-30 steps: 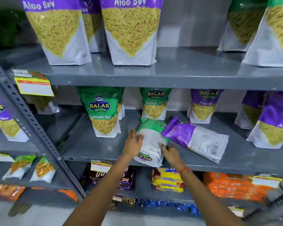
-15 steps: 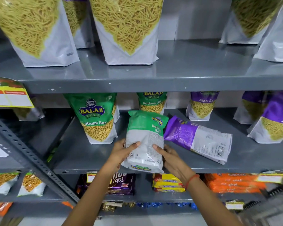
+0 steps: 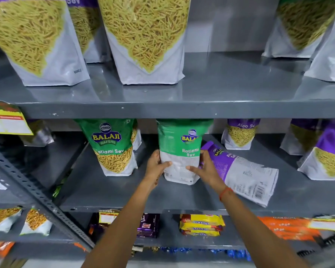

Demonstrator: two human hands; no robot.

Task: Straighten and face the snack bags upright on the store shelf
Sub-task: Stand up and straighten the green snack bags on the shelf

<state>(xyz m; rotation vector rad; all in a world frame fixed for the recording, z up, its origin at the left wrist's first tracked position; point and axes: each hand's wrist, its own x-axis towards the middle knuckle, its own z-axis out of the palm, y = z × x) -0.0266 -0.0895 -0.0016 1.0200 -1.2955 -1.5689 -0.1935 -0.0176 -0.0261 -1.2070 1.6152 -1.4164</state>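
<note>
The green Ratlami Sev bag (image 3: 179,151) now stands upright on the middle shelf (image 3: 124,194), its back panel toward the camera; a second ago it lay flat near the shelf's front edge, and half a second ago it was tipped up only partway, so it has been raised and pushed deeper in. The left hand (image 3: 155,169) clasps the bag's left edge with its thumb across the white lower panel, and the right hand (image 3: 205,167) clasps the right edge in the same way, so both hands are closed on this bag. An orange thread (image 3: 225,192) circles the right wrist. Just left of the held bag stands a front-facing green Balaji bag (image 3: 112,146), upright and apart from it. Just right of the held bag the purple Aloo Sev bag (image 3: 242,171) lies on its side as before, its top end behind the right hand's fingers and its barcode end toward the shelf's front edge. Farther right of the held bag, upright purple bags (image 3: 240,134) stand at the back of the shelf. Above the held bag, the upper shelf (image 3: 201,109) carries large sev bags (image 3: 145,39) that fill more of the view than earlier, the camera having come closer.
</note>
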